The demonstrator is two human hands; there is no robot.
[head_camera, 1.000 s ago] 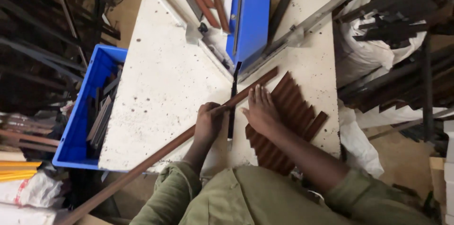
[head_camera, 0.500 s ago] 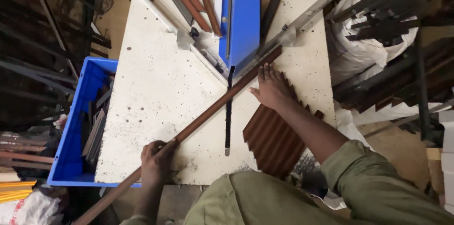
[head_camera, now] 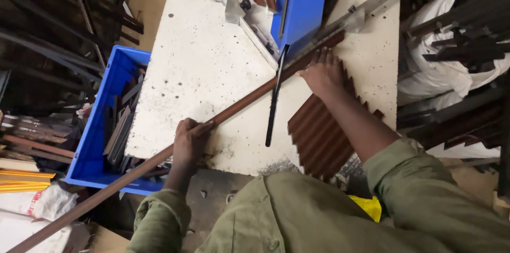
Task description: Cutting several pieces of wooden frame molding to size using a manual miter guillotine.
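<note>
Long brown metal strip (head_camera: 175,149) lies diagonal across white speckled tabletop (head_camera: 202,67), far end under blue cutter (head_camera: 300,3). Left hand (head_camera: 187,141) fingers wrapped round strip near tabletop edge; right hand (head_camera: 323,72) fingers spread flat, pressing strip beside cutter, nearer.

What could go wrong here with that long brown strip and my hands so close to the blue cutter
The right hand presses the long brown strip right beside the blue cutter, so fingers might get nipped. The strip overhangs the white table far past the left hand; it may sag or swing. The stack of cut brown pieces sits at the table edge and might slide off.
</note>
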